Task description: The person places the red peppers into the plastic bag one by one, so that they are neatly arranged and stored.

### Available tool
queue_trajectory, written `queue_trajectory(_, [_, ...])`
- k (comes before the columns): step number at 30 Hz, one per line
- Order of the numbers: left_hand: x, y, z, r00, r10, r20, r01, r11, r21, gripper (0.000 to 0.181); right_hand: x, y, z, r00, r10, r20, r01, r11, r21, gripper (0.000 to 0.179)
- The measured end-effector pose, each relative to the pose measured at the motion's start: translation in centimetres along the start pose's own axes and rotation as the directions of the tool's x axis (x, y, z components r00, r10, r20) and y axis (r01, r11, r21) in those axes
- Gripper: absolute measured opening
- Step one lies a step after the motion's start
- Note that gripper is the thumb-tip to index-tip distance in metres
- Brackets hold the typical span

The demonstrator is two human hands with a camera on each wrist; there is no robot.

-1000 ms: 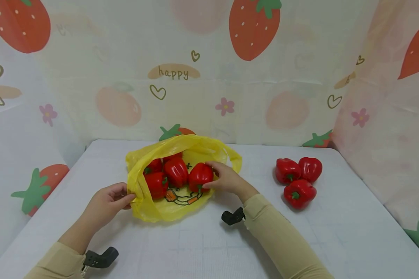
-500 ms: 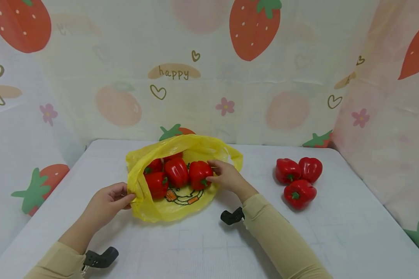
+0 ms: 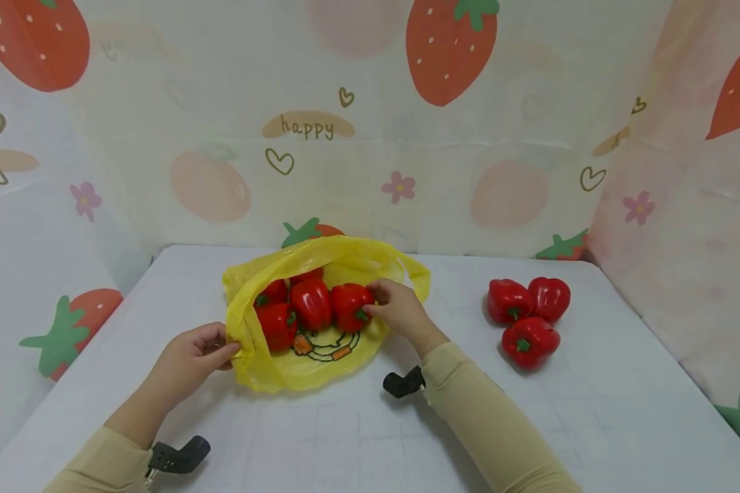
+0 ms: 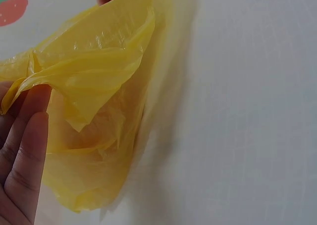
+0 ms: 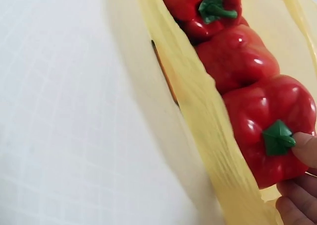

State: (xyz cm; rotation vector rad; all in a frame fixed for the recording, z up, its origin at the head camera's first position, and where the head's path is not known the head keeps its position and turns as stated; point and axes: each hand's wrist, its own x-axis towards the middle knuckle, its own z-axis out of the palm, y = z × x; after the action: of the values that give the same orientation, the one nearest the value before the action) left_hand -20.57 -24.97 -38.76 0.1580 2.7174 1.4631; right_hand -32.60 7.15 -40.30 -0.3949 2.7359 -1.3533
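A yellow plastic bag (image 3: pixel 333 373) lies on its side with its mouth gaping toward me. Inside are several red bell peppers (image 3: pixel 312 303). My left hand (image 3: pixel 191 359) pinches the bag's left edge between thumb and fingers; in the left wrist view the thin plastic (image 4: pixel 99 61) is folded over those fingers. Reaching into the right side of the mouth, my right hand (image 3: pixel 401 311) grips the rightmost red bell pepper (image 3: pixel 350 308). From the right wrist, its thumb lies by the green stem (image 5: pixel 278 137), with the other fingers at the pepper's lower right side.
Outside the bag, three more red bell peppers (image 3: pixel 527 322) sit clustered at the right on the white table (image 3: pixel 345 438). A fruit-printed cloth (image 3: pixel 370 185) stands behind the table and at both sides. Each wrist carries a black camera mount (image 3: pixel 181 455).
My right hand has shifted the rightmost bell pepper slightly left and back, up against its neighbour, and its stem has turned. The left hand stays on the bag's edge.
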Motion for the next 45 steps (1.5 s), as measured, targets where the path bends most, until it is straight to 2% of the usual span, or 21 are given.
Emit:
queue_trajectory(5, [0.0,0.0,0.0,1.000,0.001,0.000,-0.001,1.000,-0.003,0.031,0.1,0.0,0.1,1.000,0.016,-0.024,-0.017,1.000,-0.020,0.034])
queue_trajectory(10, [0.0,0.1,0.0,1.000,0.003,-0.005,-0.003,1.000,0.001,0.031,0.1,0.0,0.0,0.999,0.041,-0.017,-0.042,0.999,-0.019,0.034])
queue_trajectory(17, [0.0,0.1,0.0,1.000,0.004,-0.007,-0.004,1.000,0.005,0.031,0.0,0.0,-0.8,0.999,0.034,-0.009,-0.034,0.999,-0.005,0.042])
queue_trajectory(29, [0.1,0.1,-0.1,1.000,0.008,-0.005,-0.008,1.000,0.012,0.031,-0.2,0.6,-2.8,1.000,0.019,0.014,-0.021,0.984,0.176,0.045])
queue_trajectory(38, [0.1,-0.1,-0.1,1.000,0.010,-0.003,-0.010,1.000,0.012,0.032,-2.2,0.4,-5.8,1.000,0.012,0.010,-0.014,0.974,0.224,0.042])
queue_trajectory(42, [0.1,-0.1,-0.1,1.000,0.012,-0.005,-0.012,1.000,0.011,0.032,-3.0,0.7,-7.6,1.000,0.006,-0.006,-0.005,0.978,0.209,0.043])
queue_trajectory(45, [0.1,0.0,-0.1,1.000,0.009,-0.009,-0.009,1.000,0.009,0.032,-3.7,0.8,-9.0,0.999,0.036,-0.011,-0.034,0.984,0.176,0.045])
